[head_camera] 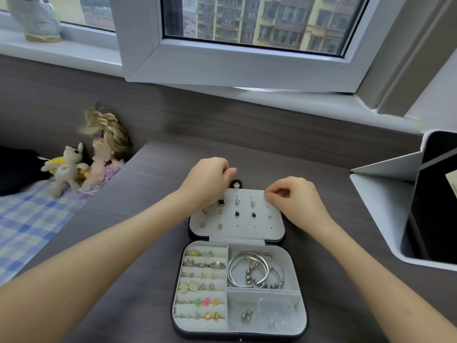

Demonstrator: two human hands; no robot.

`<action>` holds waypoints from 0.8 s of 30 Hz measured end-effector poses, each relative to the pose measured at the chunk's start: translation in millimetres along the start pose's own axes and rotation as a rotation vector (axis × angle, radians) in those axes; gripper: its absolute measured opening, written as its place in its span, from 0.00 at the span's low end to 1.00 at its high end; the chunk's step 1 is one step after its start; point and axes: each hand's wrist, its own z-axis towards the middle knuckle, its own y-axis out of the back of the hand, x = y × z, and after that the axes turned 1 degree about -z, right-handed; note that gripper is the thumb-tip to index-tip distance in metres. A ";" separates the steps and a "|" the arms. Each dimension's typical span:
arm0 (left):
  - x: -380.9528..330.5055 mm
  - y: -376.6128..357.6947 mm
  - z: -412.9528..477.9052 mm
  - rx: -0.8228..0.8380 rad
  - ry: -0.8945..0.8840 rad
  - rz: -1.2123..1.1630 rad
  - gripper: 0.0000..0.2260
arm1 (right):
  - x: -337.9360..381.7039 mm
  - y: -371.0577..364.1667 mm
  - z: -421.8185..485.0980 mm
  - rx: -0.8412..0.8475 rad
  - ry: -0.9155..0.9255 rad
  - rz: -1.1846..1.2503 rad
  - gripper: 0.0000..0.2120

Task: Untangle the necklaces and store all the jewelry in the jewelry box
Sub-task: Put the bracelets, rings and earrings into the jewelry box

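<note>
An open dark jewelry box [303,288] with grey lining lies on the desk in front of me. Its ring rolls at the left hold rings and earrings [201,285]. Silver bangles [254,269] fill the upper right compartment, and small beads with a clear bag [274,311] lie in the lower right one. The grey earring panel [247,225] of the lid carries several studs. My left hand [207,180] has its fingers curled above the panel's top left corner. My right hand [294,198] pinches the panel's top right edge. No necklace is visible.
The brown wooden desk [153,184] runs under an open window sash [222,63]. A doll [108,149] and a plush toy [68,167] lean at the left beside a checked blanket [29,219]. A white stand with a dark screen [418,206] occupies the right.
</note>
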 end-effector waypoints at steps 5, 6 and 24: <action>-5.7 -4.1 -6.9 -0.048 -0.121 -0.016 0.17 | -4.6 -2.7 3.6 0.019 -0.285 0.409 0.08; -6.3 -3.9 -6.3 -0.031 -0.127 -0.053 0.16 | -4.1 -2.9 4.2 0.046 -0.329 0.435 0.09; -23.9 60.9 -2.1 0.111 -0.096 -0.433 0.17 | 24.8 36.6 -45.6 -0.155 -0.038 0.710 0.09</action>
